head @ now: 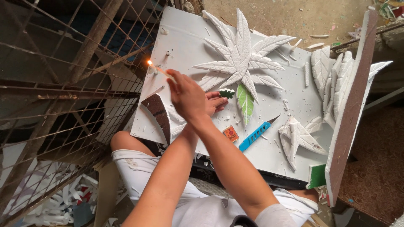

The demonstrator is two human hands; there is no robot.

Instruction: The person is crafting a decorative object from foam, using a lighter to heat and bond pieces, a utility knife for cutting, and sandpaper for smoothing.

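Past the left edge of the tabletop (185, 38) stood a rusty wire grille (71, 75), and near that edge lay a curved brown strip (158, 113). My right hand (185, 93), crossed over the other arm, was pinched around a thin burning stick (159, 69), its flame just above the white surface by the left edge. My left hand (213, 103) lay mostly hidden beneath it, fingertips touching a small green cutout (227, 93); I could not tell whether it gripped the piece or only pressed on it. My worry was the flame. Everything around it looked like carved foam, and I judged that one dip or a falling ember could melt or light the tabletop, the loose crumbs, or my own fingers as the stick burned down. To the right sat the big white star of foam leaves (244, 54) with one green-painted leaf (245, 103) below it. Towards the near edge lay the only container I saw, a small orange matchbox (230, 133), shut, so its contents were hidden. Beside it was a blue utility knife (256, 135) with its blade out, which I thought could nick a wrist. Further right lay a folded foam piece (299, 136), a stack of leaves (332, 80), and a long brown-edged board (351, 105) leaning at the right edge, which I judged could slip.
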